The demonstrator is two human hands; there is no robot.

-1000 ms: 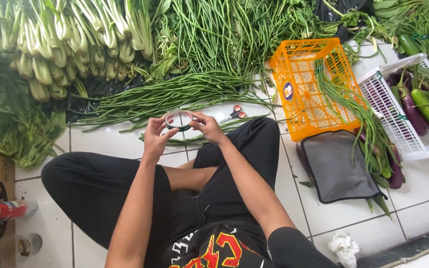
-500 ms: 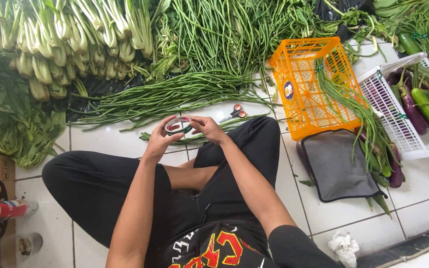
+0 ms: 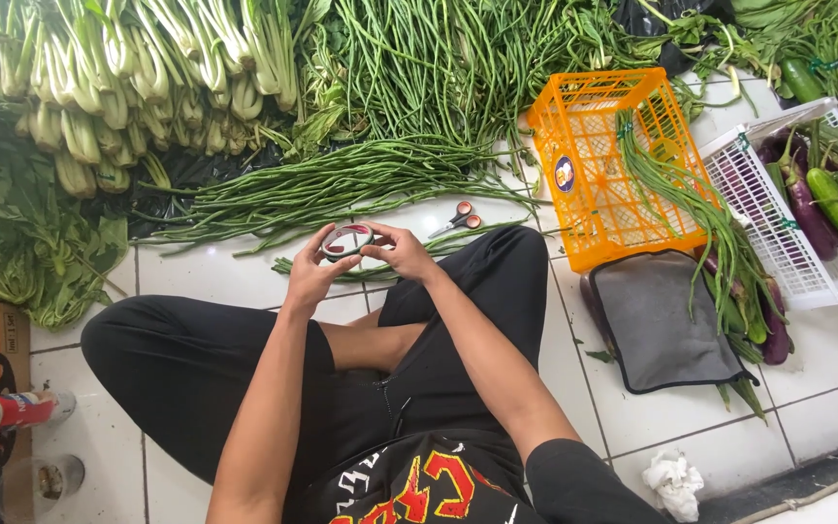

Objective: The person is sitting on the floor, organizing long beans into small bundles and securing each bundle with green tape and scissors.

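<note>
I sit cross-legged on a white tiled floor. My left hand (image 3: 310,274) grips a small roll of tape (image 3: 346,240) by its rim. My right hand (image 3: 402,252) pinches the same roll from the right side. Both hands hover just above a small bunch of long beans (image 3: 458,238) lying on the tiles by my knee. Small orange-handled scissors (image 3: 457,219) lie just beyond my right hand. A larger pile of long beans (image 3: 341,184) stretches across the floor behind them.
Bok choy (image 3: 118,87) and leafy greens (image 3: 12,223) fill the far left. An orange crate (image 3: 598,184) with long beans stands right. A white basket (image 3: 768,218) holds eggplants and cucumber. A grey pouch (image 3: 661,325), a can (image 3: 7,411) and crumpled tissue (image 3: 676,482) lie nearby.
My hands came closer together on the roll of tape and the fingers shifted around it. The vegetables and crates have not moved.
</note>
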